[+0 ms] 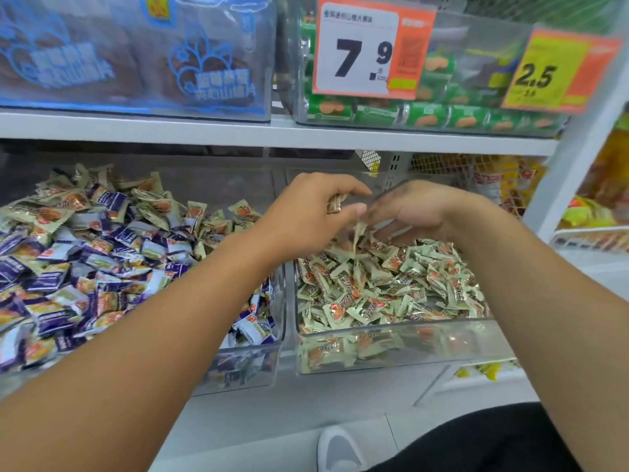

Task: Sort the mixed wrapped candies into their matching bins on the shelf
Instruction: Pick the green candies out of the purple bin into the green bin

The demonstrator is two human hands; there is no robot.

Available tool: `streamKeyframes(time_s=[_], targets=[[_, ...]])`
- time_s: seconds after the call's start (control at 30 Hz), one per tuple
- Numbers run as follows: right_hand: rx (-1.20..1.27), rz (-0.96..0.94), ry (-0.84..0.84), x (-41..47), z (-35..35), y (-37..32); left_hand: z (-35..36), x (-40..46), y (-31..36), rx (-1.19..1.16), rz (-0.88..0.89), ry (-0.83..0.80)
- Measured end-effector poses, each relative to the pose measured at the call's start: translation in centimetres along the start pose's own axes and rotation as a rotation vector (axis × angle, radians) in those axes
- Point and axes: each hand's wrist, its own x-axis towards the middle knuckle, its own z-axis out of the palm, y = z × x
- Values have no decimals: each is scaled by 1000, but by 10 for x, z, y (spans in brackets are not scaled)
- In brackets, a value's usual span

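1. The left hand (pixel 315 207) pinches a small wrapped candy (pixel 336 203) between thumb and curled fingers, just above the right-hand clear bin (pixel 391 345).
2. The right hand (pixel 413 212) reaches down beside it, fingers spread loosely, tips touching the green-wrapped candies (pixel 384 291) heaped below.
3. Left of both hands, a second bin (pixel 248 364) holds mixed purple and green wrappers (pixel 85 267).
4. Above the hands, price tags read "7.9" (pixel 360 49) and "2.5" (pixel 544 74); the smaller print is too blurred to read.
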Motion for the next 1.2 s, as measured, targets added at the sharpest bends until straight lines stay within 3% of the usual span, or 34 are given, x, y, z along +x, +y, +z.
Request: streamKeyframes(time_s=[0.2,0.33,0.57,0.63,0.7,0.8,0.87,1.0,1.07,1.2], targets=[[-197,-84,92,2,5,-10,-5,-3,0,-108,-77,-138],[-226,-106,23,6,11,-16,-15,-12,-5,-172,-100,-7],[-366,-346,-74,1,34,-41,-53,-50,-42,107,-334,279],[-461,-462,-33,-9,42,-59,-72,-66,-60,294,-461,157],[-445,-618,16,-19,60,-82,-86,-84,-75,490,-567,-123],[-364,-824,34,-26,102,-110,-97,-102,-87,567,-559,-373],[-508,-764,6,-9,130,-118,-102,-108,-91,530,-532,-397],[-915,-382,-110,35,161,-128,-112,-119,-98,485,-537,-364],[-875,-280,-161,49,164,-138,-114,-125,-104,445,-532,-339],[-527,100,-304,83,168,-142,-113,-127,-110,436,-520,-343]])
